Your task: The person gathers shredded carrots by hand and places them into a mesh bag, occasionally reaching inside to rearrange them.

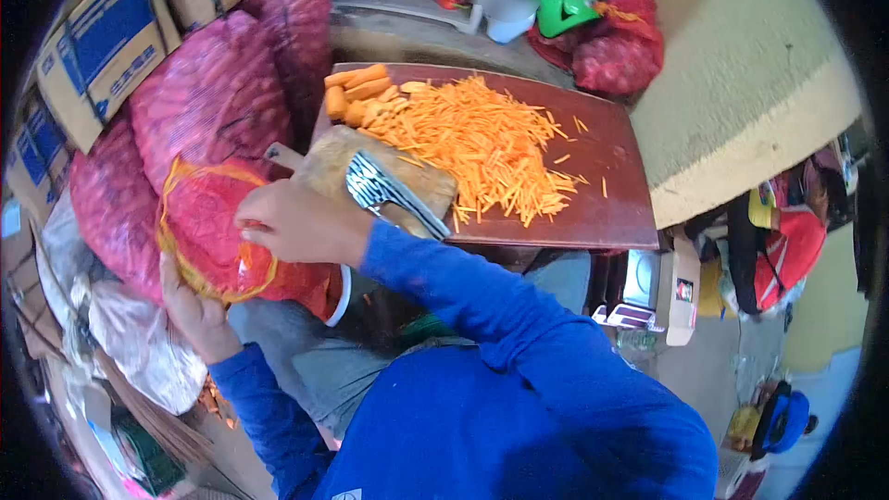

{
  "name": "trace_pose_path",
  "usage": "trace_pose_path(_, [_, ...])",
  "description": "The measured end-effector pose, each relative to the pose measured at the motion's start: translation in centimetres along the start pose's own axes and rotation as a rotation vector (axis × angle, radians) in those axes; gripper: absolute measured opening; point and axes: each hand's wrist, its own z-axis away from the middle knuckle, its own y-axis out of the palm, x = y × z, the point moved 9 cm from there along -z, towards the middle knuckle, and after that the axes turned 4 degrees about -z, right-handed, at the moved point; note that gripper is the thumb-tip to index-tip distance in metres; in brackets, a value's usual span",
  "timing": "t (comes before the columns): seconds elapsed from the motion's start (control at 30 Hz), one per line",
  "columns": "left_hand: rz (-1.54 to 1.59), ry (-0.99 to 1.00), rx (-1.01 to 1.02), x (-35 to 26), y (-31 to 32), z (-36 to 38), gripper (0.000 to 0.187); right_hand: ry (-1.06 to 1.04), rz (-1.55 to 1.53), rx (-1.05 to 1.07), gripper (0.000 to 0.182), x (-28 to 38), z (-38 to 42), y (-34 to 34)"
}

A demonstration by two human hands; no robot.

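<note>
Off the worktop's point(611, 213) left edge, the left hand point(190, 310) cups the red mesh sack point(218, 231) from beneath to steady it, while the right hand point(296, 222) pinches its open rim, carrot strips point(482, 143) piled behind.

- We cannot read any word, brand or number anywhere in this view.
- The cardboard boxes point(97, 42) at upper left carry blue printed panels with pale marks, but we find the lettering too small and blurred to make out.
- A small dark label sits on the pale box point(683, 292) beside the table's right edge; we cannot read it.
- The green cap point(567, 2) shows a white mark, unreadable.
</note>
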Motion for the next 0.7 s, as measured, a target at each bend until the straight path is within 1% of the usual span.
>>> trace_pose_path(0.07, [0.011,0.0,-0.067,-0.4,-1.0,0.3,0.038,-0.075,0.003,-0.166,0.018,1.1,4.3,-5.8])
trace_pose_path(0.1, [0.008,-0.005,-0.065,-0.5,-1.2,0.3,0.038,-0.05,0.113,-0.207,0.018,1.3,7.1,-9.0])
trace_pose_path(0.13, [0.0,0.008,-0.05,-0.7,-1.3,0.3,0.038,0.111,0.288,-0.227,0.02,-0.9,10.6,-11.8])
trace_pose_path(0.17, [-0.01,0.02,-0.037,-0.9,-1.3,0.4,0.037,0.044,0.366,-0.275,0.024,-1.2,13.7,-14.9])
trace_pose_path(0.2, [-0.016,0.013,-0.038,-0.8,-1.2,0.7,0.037,0.415,0.337,-0.416,0.03,-5.8,19.4,-18.2])
trace_pose_path(0.23, [-0.031,0.032,-0.023,-0.9,-0.7,0.9,0.038,0.52,0.52,-0.492,0.037,-6.8,24.1,-21.3])
trace_pose_path(0.27, [-0.044,0.052,-0.006,-0.9,-0.3,1.1,0.038,0.587,0.723,-0.482,0.052,-6.2,28.0,-23.7])
trace_pose_path(0.3, [-0.042,0.05,-0.002,-0.6,-0.3,1.3,0.038,0.689,0.822,-0.497,0.06,-6.3,32.5,-25.4])
trace_pose_path(0.33, [-0.198,0.14,0.037,-1.1,-0.1,1.8,0.038,0.794,0.919,-0.513,0.067,-6.5,36.3,-26.4])
trace_pose_path(0.37, [-0.355,0.23,0.077,-1.5,0.5,2.1,0.039,0.8,0.92,-0.518,0.067,-6.8,38.3,-26.7])
trace_pose_path(0.43, [-0.371,0.2,0.057,-0.8,1.3,2.0,0.039,1.009,0.706,-0.586,0.074,-8.2,42.3,-26.8])
trace_pose_path(0.47, [-0.383,0.178,0.032,-0.5,1.8,2.0,0.039,1.041,0.602,-0.625,0.075,-9.4,43.3,-26.4])
trace_pose_path(0.5, [-0.387,0.175,0.042,-0.3,2.7,2.6,0.039,1.046,0.6,-0.635,0.075,-10.0,42.9,-26.1])
trace_pose_path(0.57, [-1.023,0.572,0.266,-1.6,7.8,5.6,0.044,0.934,0.67,-0.655,0.074,-11.0,40.5,-26.2])
trace_pose_path(0.6, [-1.028,0.576,0.272,-1.5,7.5,5.3,0.044,0.859,0.701,-0.631,0.073,-12.6,39.4,-26.3])
trace_pose_path(0.67, [-0.515,0.268,0.15,-0.2,4.0,3.1,0.057,0.813,0.7,-0.638,0.071,-15.1,37.6,-27.0])
trace_pose_path(0.7, [-0.522,0.27,0.149,-0.3,4.6,3.8,0.057,0.772,0.704,-0.636,0.069,-15.9,36.6,-27.3])
